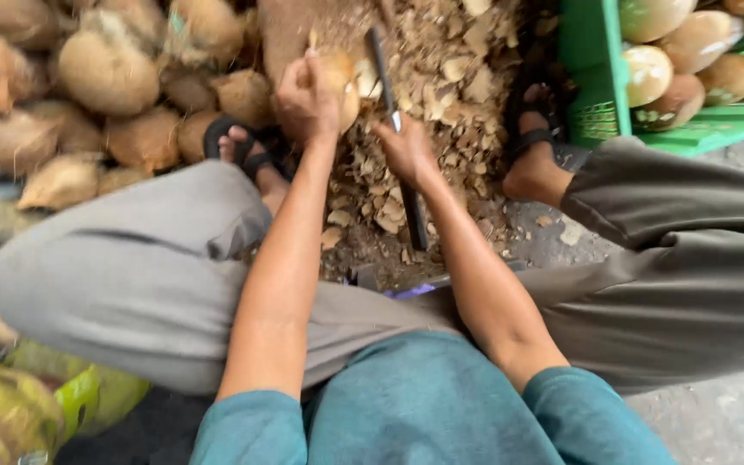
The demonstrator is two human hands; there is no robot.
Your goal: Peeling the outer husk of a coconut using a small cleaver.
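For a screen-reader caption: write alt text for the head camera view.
Seen from above, a seated person's left hand grips a pale brown husked coconut while the right hand holds a long dark-bladed knife beside it, over a heap of tan husk chips. Brown fibrous coconuts are piled at left; a green plastic crate of trimmed coconuts stands at right.

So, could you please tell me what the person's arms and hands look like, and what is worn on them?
Both arms are bare from above the elbow down. Short teal sleeves cover the upper arms. The left hand and right hand are bare: no gloves, watch or rings show.
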